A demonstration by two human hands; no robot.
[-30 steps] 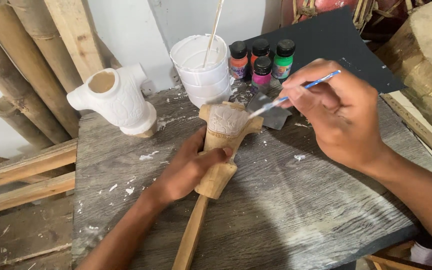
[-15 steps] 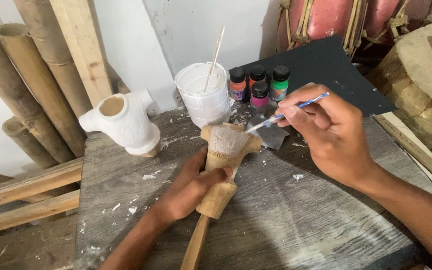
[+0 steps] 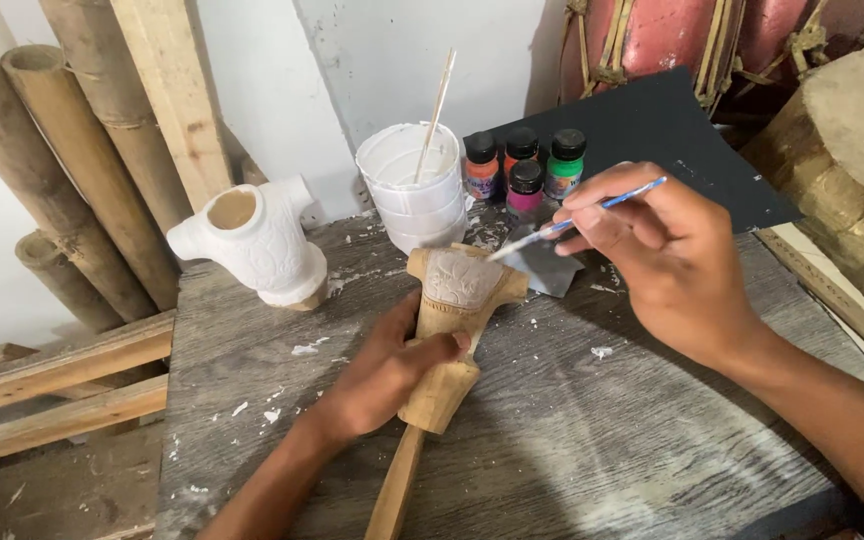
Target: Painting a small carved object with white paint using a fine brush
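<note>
Two hands are working mid-table: the left hand (image 3: 382, 375) is gripping the carved wooden piece (image 3: 447, 340), while the right hand (image 3: 672, 250) is pinching a thin paintbrush (image 3: 577, 222) at its whitened top. Bare table (image 3: 592, 440) is lying open toward the near edge; the white cup (image 3: 417, 190) and paint bottles (image 3: 524, 165) are crowding the far edge.

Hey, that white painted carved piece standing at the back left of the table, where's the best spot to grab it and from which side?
Probably the narrower waist just above the base of the white painted carved wooden torso, taken from the front. It stands upright with an open hollow top and stubby arms jutting out sideways near the top, so the top offers a poor grip. The front faces bare grey wooden table, while bamboo poles crowd behind.
</note>
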